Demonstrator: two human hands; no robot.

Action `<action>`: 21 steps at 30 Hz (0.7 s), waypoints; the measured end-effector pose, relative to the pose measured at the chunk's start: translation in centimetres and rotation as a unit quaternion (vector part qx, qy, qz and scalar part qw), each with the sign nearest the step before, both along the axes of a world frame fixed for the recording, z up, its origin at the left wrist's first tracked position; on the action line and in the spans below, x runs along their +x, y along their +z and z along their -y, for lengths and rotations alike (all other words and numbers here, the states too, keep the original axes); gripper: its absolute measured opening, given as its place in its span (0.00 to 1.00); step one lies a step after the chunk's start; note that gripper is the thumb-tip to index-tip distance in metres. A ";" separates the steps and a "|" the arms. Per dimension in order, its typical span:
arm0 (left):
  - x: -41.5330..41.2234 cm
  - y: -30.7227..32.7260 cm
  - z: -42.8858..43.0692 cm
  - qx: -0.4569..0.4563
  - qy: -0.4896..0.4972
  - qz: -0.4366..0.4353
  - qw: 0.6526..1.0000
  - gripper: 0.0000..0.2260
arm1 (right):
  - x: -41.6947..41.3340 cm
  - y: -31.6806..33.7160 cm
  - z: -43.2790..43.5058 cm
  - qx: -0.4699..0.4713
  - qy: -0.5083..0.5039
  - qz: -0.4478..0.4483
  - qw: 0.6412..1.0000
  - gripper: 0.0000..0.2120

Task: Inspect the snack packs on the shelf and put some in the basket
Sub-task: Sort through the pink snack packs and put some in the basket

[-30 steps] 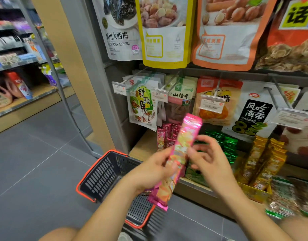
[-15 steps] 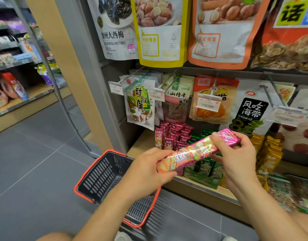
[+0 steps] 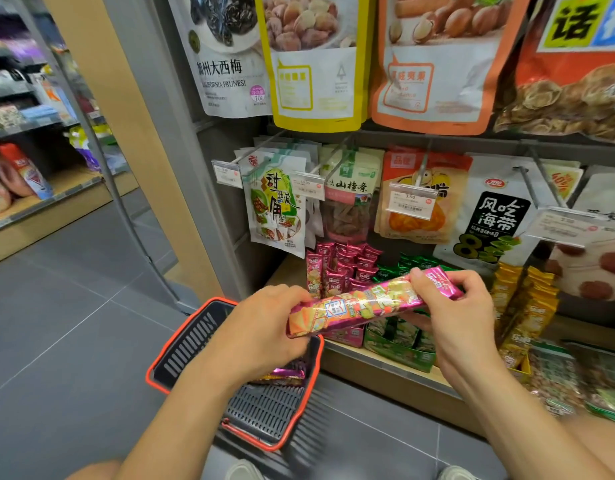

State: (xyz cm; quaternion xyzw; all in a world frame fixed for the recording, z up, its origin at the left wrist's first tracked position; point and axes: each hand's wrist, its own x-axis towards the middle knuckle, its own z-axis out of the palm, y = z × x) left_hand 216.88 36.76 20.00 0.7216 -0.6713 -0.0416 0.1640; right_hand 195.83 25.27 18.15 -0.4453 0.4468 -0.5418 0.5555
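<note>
The shelf (image 3: pixel 396 375) fills the right of my view, with hung bags above and boxed rows of packs along its lower ledge. The basket (image 3: pixel 178 337) sits on the floor just left of that ledge, below the hands, open side up.

Both hands are on one pack. My left hand (image 3: pixel 264 327) is curled round its lower left end, with the fingers wrapped underneath. The right hand (image 3: pixel 462 317) pinches the upper right end, thumb on top and fingers behind. Neither hand is slack.

The pack (image 3: pixel 361 303) is a long pink stick. It is held in the air in front of the ledge, printed face towards me. Its long axis runs nearly level from left to right, with the right end a little higher. It hangs above the basket's near right corner, so the basket lies down and to the left of it, mostly under the left wrist.

I judge the left hand the nearer one for the drop. The left end would go down first, once the right hand lets go.

A small purple pack (image 3: pixel 285 374) already lies in the basket.
</note>
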 end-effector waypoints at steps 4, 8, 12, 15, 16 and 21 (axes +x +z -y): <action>-0.7 -0.5 0.5 -0.021 -0.016 0.047 0.999 0.18 | 0.1 -0.1 -0.7 -0.026 0.019 -0.017 0.999 0.13; -1.7 -0.9 1.0 -0.061 -0.042 0.024 0.997 0.17 | 0.5 0.0 -1.4 -0.044 0.031 -0.044 0.998 0.13; -3.4 -1.4 1.3 -0.056 -0.075 -0.045 0.995 0.17 | 1.2 -0.1 -1.9 -0.021 0.075 -0.020 0.997 0.10; -4.2 -2.3 1.5 -0.056 -0.060 -0.101 0.992 0.14 | 1.2 0.0 -1.8 0.007 0.170 -0.003 0.985 0.09; -4.1 -2.6 1.5 -0.058 -0.045 -0.117 0.990 0.14 | 1.0 0.1 -1.8 0.009 0.208 0.002 0.978 0.09; -4.0 -3.4 1.9 -0.047 0.006 -0.235 0.971 0.15 | 0.8 0.3 -1.3 -0.044 0.278 -0.039 0.959 0.24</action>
